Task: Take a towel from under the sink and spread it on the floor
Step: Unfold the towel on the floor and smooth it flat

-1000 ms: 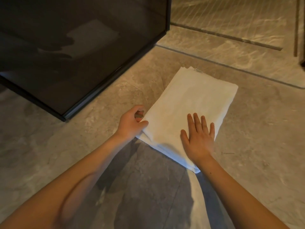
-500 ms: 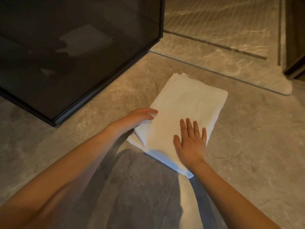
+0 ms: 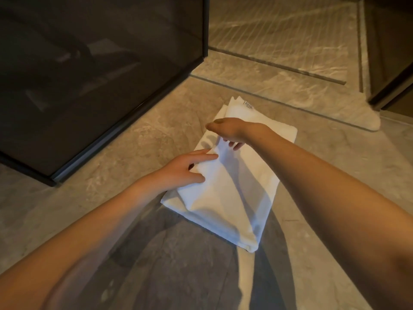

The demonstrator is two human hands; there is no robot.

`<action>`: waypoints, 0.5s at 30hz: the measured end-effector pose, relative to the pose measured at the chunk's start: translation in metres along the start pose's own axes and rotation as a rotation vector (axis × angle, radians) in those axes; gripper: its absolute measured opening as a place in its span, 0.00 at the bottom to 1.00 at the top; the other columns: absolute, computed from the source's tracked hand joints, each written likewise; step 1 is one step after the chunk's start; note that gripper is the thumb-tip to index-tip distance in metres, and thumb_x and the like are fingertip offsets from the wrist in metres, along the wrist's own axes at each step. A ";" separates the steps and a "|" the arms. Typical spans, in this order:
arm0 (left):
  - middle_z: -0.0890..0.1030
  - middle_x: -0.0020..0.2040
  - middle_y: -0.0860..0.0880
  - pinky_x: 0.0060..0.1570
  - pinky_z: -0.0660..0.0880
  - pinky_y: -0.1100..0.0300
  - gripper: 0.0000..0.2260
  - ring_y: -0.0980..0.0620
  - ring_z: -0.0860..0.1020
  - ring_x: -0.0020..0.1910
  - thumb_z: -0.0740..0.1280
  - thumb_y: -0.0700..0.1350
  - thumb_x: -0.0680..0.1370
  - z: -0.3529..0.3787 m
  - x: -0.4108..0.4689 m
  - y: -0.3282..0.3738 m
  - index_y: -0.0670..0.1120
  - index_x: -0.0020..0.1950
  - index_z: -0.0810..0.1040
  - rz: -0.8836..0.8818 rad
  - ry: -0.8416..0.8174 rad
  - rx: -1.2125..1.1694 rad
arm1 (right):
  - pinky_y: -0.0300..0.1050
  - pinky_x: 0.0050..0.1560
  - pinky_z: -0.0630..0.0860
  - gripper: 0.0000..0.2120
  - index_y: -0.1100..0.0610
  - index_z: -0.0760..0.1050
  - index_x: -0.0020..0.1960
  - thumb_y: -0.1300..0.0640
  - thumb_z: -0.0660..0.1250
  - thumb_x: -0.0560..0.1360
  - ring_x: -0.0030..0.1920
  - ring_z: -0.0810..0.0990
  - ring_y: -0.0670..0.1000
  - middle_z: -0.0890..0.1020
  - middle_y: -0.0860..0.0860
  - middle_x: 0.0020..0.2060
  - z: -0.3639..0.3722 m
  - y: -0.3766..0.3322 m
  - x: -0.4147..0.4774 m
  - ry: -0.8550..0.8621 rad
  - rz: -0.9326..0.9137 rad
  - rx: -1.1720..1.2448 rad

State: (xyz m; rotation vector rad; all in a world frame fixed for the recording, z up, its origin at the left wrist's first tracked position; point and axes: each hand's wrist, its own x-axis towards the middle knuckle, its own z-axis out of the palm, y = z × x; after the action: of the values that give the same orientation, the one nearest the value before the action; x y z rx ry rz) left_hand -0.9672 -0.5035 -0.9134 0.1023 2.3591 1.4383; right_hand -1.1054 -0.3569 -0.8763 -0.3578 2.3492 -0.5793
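Towel lies folded on the floor, near the glass door. Left hand pinches the top layer's edge; right hand reaches across it, grip unclear. Advice: lift the top layer only, peel outward, keep lower folds flat.

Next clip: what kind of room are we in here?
Most likely a bathroom. A dark tinted glass panel in a black frame, like a shower screen, stands on the stone-look tiled floor, a grooved wet-area floor lies behind it, and both hands work a folded white towel.
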 end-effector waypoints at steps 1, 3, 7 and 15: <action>0.62 0.72 0.58 0.53 0.63 0.81 0.28 0.65 0.59 0.70 0.68 0.32 0.74 0.000 -0.001 0.001 0.53 0.71 0.71 0.000 0.000 -0.008 | 0.49 0.44 0.80 0.24 0.54 0.71 0.64 0.39 0.56 0.78 0.44 0.81 0.56 0.76 0.54 0.52 -0.001 -0.002 0.003 0.035 0.039 -0.105; 0.61 0.71 0.60 0.51 0.63 0.82 0.29 0.65 0.60 0.69 0.69 0.32 0.74 0.000 -0.002 0.002 0.53 0.71 0.71 -0.007 0.000 -0.038 | 0.49 0.47 0.82 0.17 0.61 0.75 0.52 0.47 0.63 0.76 0.39 0.83 0.56 0.80 0.57 0.48 -0.002 0.002 0.009 0.082 0.063 -0.197; 0.62 0.70 0.63 0.49 0.65 0.82 0.30 0.68 0.64 0.66 0.69 0.32 0.73 0.001 -0.004 0.005 0.54 0.71 0.72 -0.036 -0.021 -0.146 | 0.46 0.46 0.83 0.22 0.62 0.74 0.65 0.56 0.67 0.73 0.40 0.85 0.52 0.84 0.58 0.46 -0.002 0.019 0.010 0.131 0.034 0.036; 0.75 0.63 0.65 0.53 0.75 0.67 0.28 0.64 0.76 0.61 0.67 0.31 0.73 0.018 0.008 0.027 0.58 0.66 0.77 -0.062 -0.225 -0.507 | 0.31 0.37 0.77 0.33 0.53 0.64 0.76 0.66 0.65 0.72 0.67 0.70 0.46 0.61 0.43 0.75 -0.013 0.070 -0.034 0.222 -0.163 0.419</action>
State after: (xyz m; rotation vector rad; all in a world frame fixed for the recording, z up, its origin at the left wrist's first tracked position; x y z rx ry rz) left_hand -0.9720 -0.4735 -0.8990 0.0511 1.7494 1.8370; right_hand -1.0960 -0.2791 -0.8833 -0.3038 2.3380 -1.2183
